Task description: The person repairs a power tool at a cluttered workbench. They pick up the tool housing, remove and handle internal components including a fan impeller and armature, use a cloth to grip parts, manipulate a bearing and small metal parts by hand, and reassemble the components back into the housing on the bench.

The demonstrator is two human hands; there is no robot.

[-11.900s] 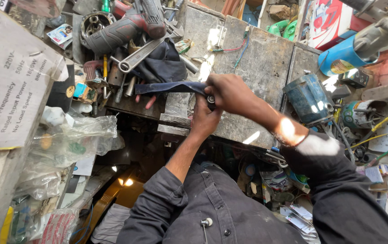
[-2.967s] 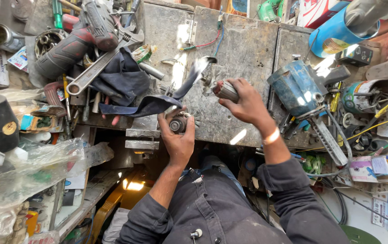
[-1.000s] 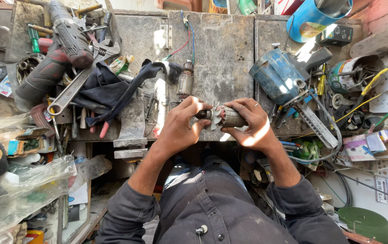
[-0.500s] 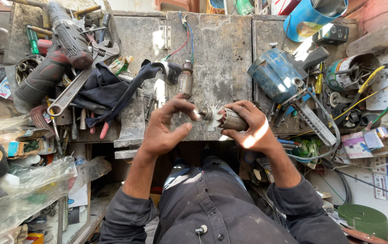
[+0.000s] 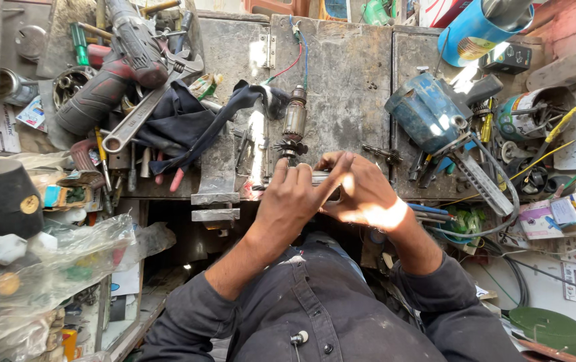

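**Two hands close over a small part at a crowded workbench**

Left hand (image 5: 294, 194) and right hand (image 5: 366, 194) press together around a small metal part (image 5: 320, 177), mostly hidden, at the grey metal surface (image 5: 341, 80) edge. A copper-wound motor armature (image 5: 294, 122) lies just beyond, a dark cloth (image 5: 187, 121) nearby.

On the grey metal bench (image 5: 348, 87) lie a dark cloth (image 5: 180, 124), a large adjustable wrench (image 5: 147, 110) and a red-and-grey power drill (image 5: 117, 67). A motor armature (image 5: 294, 121) stands near the middle. To the right lie a blue power tool (image 5: 429, 114) and a blue can (image 5: 476, 30).
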